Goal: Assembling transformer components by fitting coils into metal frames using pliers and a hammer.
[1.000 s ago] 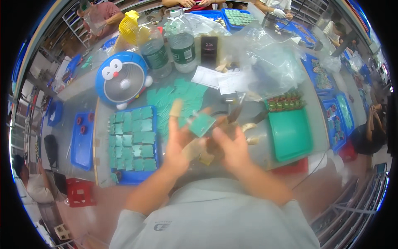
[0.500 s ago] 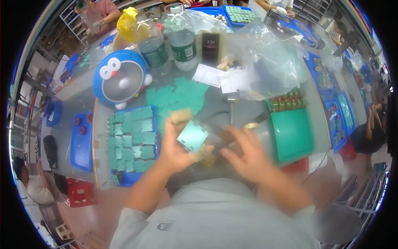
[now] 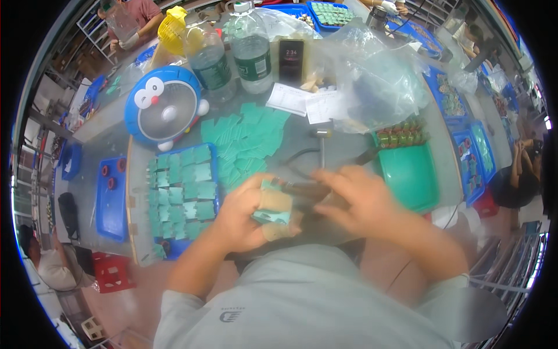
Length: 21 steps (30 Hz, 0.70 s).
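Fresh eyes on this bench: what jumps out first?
Probably the blue cartoon-faced fan at upper left, just left of two large clear bottles. Next, the heap of loose green pieces near the middle, right of a blue tray laid with rows of similar pieces. Below the heap, the left hand holds another green piece.

a factory workshop: workbench (image 3: 354,150), blue parts trays (image 3: 110,209), metal racks (image 3: 501,284), co-workers (image 3: 142,16) nearby

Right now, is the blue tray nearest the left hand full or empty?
Mostly full: green pieces cover most of the blue tray; some bare blue shows.
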{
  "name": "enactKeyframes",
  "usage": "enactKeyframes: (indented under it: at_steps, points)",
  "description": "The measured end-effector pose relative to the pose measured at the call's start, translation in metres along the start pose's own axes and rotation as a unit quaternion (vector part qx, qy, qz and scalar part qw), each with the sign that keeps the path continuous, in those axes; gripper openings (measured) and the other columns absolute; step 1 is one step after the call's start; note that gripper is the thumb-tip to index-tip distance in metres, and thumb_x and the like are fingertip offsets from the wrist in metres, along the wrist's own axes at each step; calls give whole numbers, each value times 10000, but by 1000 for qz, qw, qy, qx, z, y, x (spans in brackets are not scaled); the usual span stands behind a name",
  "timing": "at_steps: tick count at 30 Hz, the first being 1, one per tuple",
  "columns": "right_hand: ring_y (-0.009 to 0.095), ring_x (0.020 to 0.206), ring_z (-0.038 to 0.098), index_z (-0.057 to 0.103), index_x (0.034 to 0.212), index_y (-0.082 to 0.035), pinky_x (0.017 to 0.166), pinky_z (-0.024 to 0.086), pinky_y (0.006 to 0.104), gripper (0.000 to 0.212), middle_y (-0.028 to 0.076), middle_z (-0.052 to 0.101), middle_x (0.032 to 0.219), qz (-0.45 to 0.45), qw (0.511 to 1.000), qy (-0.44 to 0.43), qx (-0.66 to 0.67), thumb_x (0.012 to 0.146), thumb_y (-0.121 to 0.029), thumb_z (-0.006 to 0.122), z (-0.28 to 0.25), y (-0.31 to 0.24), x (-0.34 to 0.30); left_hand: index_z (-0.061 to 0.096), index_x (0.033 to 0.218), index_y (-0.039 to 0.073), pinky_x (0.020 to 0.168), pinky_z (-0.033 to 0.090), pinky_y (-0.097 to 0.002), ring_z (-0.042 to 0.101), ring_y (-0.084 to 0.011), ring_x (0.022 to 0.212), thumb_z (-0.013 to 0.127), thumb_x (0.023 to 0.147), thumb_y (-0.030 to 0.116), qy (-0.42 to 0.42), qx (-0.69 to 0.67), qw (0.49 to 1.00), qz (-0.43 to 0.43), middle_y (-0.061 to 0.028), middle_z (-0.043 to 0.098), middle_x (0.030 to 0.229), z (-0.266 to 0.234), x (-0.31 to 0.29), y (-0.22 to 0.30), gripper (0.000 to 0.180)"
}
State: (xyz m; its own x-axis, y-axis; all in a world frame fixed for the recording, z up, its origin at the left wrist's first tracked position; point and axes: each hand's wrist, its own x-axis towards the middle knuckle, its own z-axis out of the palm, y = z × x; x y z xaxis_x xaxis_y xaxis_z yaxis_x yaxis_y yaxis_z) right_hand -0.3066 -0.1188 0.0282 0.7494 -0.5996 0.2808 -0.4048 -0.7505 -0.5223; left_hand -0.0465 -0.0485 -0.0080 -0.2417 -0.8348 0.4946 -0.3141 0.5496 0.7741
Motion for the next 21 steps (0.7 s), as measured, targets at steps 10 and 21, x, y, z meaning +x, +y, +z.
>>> enactKeyframes:
  at_steps: [10, 21]
  points:
    - [304, 752, 598, 662, 1075, -100, 647, 506, 418, 425, 87, 554, 851, -22, 989, 68, -133, 677, -108, 810, 13, 3, 2, 712, 905, 114, 682, 522, -374, 633, -261, 798, 917, 779, 155, 120, 75, 990, 2, -50, 701, 843, 21, -4, 6, 244]
    - [285, 799, 572, 668, 1245, -121, 668, 482, 409, 545, 82, 539, 875, -58, 993, 36, -101, 724, -116, 829, -15, -9, 14, 725, 924, 121, 667, 521, -347, 634, -258, 812, 921, 743, 119, 78, 79, 992, 54, -64, 749, 943, 16, -2, 11, 267]
